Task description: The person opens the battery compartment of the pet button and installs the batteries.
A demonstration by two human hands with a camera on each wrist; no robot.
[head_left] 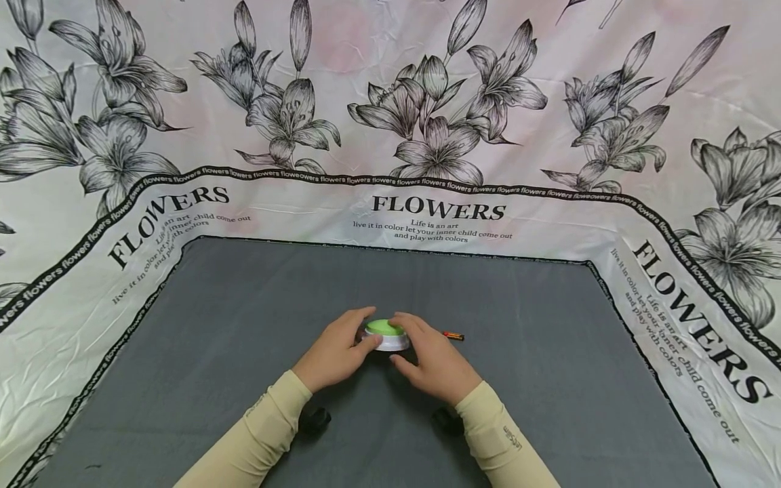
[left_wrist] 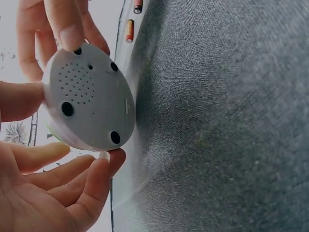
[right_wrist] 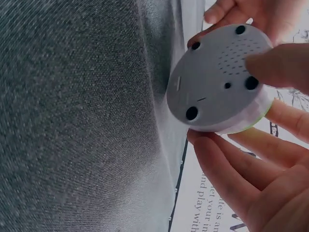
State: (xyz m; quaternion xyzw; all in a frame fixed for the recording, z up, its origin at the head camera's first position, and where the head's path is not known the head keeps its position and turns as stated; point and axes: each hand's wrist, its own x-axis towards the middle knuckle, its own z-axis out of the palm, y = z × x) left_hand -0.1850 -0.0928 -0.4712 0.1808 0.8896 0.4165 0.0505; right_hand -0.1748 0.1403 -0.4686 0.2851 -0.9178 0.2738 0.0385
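Observation:
A round push button (head_left: 386,328) with a green dome and white base is between my two hands near the middle of the table. My left hand (head_left: 332,351) grips its left side, thumb on the edge and fingers around the rim. From the other side my right hand (head_left: 441,362) holds it, with the thumb on the underside in the right wrist view. That underside (left_wrist: 96,92) shows speaker holes, black round feet and a small cover, and it is raised off the cloth.
Beyond my right hand lie two batteries, one nearer (left_wrist: 130,30) and one farther (left_wrist: 138,6), in the left wrist view. The grey cloth (head_left: 244,305) has a white flower-printed border (head_left: 439,227). Black devices (head_left: 314,420) sit under both wrists.

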